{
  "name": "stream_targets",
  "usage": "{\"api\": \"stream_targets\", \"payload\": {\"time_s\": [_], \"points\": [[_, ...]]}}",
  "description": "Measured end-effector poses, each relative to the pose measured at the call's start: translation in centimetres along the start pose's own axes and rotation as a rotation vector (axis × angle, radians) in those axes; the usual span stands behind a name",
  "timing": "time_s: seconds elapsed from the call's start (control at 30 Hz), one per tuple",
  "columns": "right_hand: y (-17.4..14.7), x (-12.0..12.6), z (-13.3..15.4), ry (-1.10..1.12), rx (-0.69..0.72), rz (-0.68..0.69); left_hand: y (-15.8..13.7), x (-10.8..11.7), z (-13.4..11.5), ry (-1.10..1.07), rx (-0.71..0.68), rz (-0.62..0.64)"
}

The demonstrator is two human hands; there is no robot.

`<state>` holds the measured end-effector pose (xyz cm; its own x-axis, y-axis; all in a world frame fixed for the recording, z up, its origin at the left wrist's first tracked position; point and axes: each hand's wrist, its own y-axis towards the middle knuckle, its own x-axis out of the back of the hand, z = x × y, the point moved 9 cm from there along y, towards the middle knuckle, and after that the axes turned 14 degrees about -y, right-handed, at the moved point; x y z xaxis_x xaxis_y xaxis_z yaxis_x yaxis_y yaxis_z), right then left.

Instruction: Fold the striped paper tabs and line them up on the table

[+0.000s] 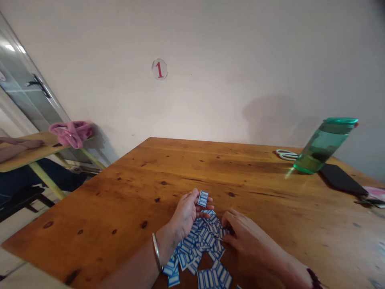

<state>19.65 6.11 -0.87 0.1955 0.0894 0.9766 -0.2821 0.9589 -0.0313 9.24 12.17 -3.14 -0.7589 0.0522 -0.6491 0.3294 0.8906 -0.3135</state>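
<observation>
My left hand (188, 210) is closed on a small blue-and-white label sheet (203, 198), held between thumb and fingers above the table. Below it spreads a loose pile of similar label sheets (206, 237), each white with blue-bordered blank rectangles. At the pile's right edge, my right hand (240, 230) has its fingers curled, with thumb and index finger pinching a label sheet (223, 233) that still touches the others. The hand partly covers that sheet. A few more label sheets (210, 279) lie nearer to me, at the bottom of the view.
The wooden table (126, 192) reaches to the wall. At its right are a green water bottle (325, 146), a white coiled cable (287, 155) and a black flat device (343, 179). On the left, another person's arm (18, 148) rests on a second table near a pink cloth (72, 132).
</observation>
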Motion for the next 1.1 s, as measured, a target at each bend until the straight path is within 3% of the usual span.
{"api": "stream_targets", "payload": {"time_s": [0.17, 0.7, 0.97, 1.1], "points": [[0.0, -0.1, 0.2, -0.058, -0.011, 0.042, 0.0, 0.0, 0.0, -0.001, 0.003, -0.010], [-0.5, -0.7, 0.4, 0.032, 0.044, -0.030, -0.2, -0.3, -0.2, 0.015, -0.024, 0.037], [-0.4, -0.2, 0.6, 0.008, 0.026, -0.006, -0.8, -0.8, -4.2, -0.088, -0.169, 0.031], [-0.3, -0.4, 0.7, -0.001, 0.051, -0.010, -1.6, -1.7, -5.1, -0.143, -0.153, 0.015]]}}
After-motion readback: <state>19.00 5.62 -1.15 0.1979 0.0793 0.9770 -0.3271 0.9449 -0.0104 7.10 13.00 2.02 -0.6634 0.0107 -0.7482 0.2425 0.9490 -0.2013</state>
